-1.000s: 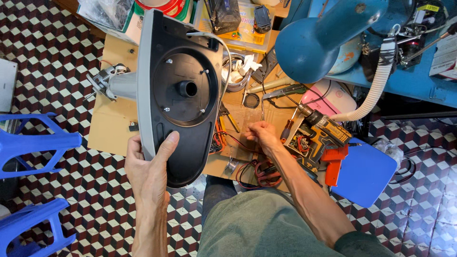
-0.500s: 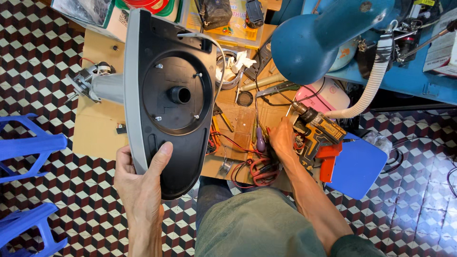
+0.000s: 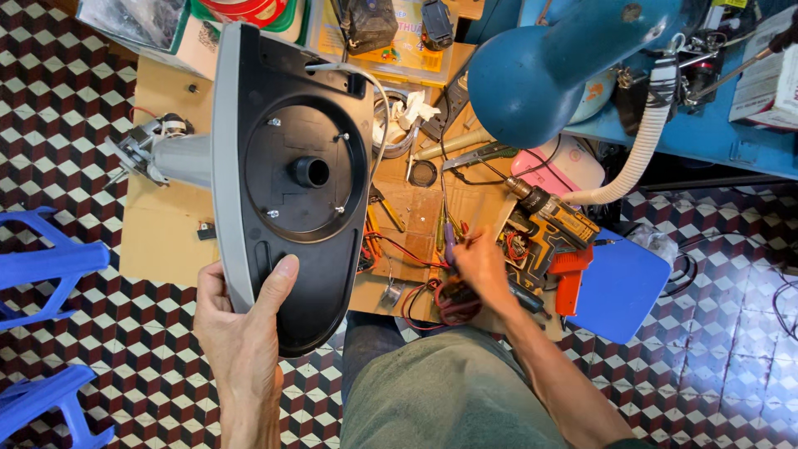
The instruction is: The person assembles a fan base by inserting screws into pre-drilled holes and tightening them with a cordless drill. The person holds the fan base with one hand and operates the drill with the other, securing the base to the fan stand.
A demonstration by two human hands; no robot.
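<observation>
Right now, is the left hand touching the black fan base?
Touching. Head view: left hand grips the black fan base at its lower edge, thumb pressed on its underside.

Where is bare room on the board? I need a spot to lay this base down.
The bare patch of the cardboard board lies left of the black base held by the left hand. Around the right hand, wires, screwdrivers and the yellow drill crowd it.

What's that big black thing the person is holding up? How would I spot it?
Start at the wooden board on the checkered floor. Above its left part, the left hand grips a large oval black base by its lower edge. It is the biggest dark piece there, with a round sunken disc, a short tube in the middle and a grey rim, unlike the small tools around the right hand.
</observation>
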